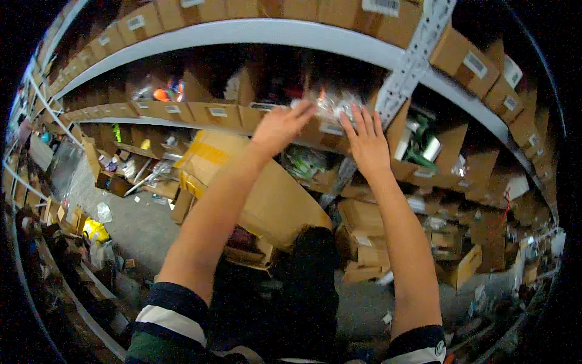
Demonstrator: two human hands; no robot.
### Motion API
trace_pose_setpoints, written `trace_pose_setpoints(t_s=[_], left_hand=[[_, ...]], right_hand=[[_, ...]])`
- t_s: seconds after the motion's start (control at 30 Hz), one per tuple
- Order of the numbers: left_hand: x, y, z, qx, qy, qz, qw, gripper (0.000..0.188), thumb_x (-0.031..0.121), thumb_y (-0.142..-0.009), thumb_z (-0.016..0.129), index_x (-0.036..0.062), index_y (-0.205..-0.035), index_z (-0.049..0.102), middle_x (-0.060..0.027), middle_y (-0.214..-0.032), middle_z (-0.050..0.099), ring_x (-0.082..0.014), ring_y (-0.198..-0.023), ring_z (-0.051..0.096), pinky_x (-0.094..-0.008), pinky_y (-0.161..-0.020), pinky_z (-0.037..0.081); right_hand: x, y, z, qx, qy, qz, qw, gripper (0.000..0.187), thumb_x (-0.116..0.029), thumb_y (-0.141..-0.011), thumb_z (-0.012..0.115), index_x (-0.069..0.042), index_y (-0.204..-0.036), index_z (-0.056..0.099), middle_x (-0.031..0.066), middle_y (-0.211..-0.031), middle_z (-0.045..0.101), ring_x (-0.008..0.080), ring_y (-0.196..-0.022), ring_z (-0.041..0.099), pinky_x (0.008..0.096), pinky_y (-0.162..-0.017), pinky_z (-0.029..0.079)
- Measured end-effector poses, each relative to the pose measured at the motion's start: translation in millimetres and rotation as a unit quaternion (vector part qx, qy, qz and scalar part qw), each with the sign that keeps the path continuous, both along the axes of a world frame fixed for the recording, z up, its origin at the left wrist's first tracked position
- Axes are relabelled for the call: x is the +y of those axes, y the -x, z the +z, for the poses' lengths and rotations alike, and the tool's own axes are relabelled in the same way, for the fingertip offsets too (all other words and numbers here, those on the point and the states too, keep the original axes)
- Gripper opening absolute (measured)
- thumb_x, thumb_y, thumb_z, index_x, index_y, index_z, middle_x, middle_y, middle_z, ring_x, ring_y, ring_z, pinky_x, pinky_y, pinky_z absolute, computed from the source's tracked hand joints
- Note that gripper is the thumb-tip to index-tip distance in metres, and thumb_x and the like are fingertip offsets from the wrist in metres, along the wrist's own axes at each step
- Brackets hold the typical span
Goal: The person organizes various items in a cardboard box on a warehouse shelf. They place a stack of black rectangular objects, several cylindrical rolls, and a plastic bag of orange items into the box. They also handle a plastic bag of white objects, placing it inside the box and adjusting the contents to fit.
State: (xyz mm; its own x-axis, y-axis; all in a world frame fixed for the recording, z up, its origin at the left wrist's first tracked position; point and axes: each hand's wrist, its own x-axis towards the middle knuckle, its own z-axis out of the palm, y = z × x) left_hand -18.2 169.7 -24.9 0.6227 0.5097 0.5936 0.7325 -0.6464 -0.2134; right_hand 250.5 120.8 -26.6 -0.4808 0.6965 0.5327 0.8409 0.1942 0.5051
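Both my arms reach up to an open-fronted cardboard bin on the shelf in front of me. Clear plastic bags (330, 108) with a bit of orange and white in them lie at that bin's front. My right hand (368, 142) rests against the bags from the right, palm down, fingers stretched out and apart. At the bags' left side is my left hand (280, 128), its fingers pointing right and smeared by motion. Whether they grip the plastic does not show.
A pale metal upright (412, 57) stands just right of my right hand. Below my left arm leans a large taped carton (267, 197). Green tape-like rolls (422, 145) fill a bin at the right. A yellow bag (95, 230) and loose litter lie on the floor at left.
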Motion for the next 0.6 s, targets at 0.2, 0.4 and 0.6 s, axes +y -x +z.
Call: trace_pose_setpoints(t_s=[0.2, 0.4, 0.6], left_hand=[[5, -1, -3, -0.037, -0.02, -0.05, 0.998, 0.068, 0.01, -0.076, 0.074, 0.0119, -0.141, 0.052, -0.0054, -0.14, 0.054, -0.0263, -0.093, 0.069, -0.0403, -0.081, 0.054], [-5, -8, 4, -0.031, 0.035, 0.014, 0.999, 0.072, 0.005, -0.074, 0.077, 0.0141, -0.14, 0.051, -0.0062, -0.139, 0.055, -0.0292, -0.094, 0.069, -0.0413, -0.078, 0.055], [-4, -13, 3, -0.03, 0.038, 0.031, 0.998, 0.069, 0.005, -0.075, 0.077, 0.0168, -0.138, 0.052, -0.004, -0.141, 0.053, -0.0296, -0.098, 0.068, -0.0426, -0.082, 0.054]], right_hand=[[-5, 6, 8, 0.024, 0.035, -0.018, 0.999, 0.092, -0.027, -0.079, 0.08, -0.02, -0.157, 0.032, 0.0092, -0.164, 0.029, 0.0311, -0.149, 0.031, 0.0495, -0.124, 0.022], [-91, 0, -16, 0.213, 0.026, 0.093, 0.972, 0.078, -0.027, -0.084, 0.076, -0.021, -0.153, 0.04, 0.0089, -0.162, 0.032, 0.035, -0.149, 0.028, 0.0534, -0.123, 0.023], [-279, -35, -137, 0.546, 0.066, 0.012, 0.835, 0.057, -0.009, -0.087, 0.072, -0.004, -0.14, 0.051, 0.0186, -0.147, 0.05, 0.0394, -0.136, 0.047, 0.0482, -0.117, 0.034]])
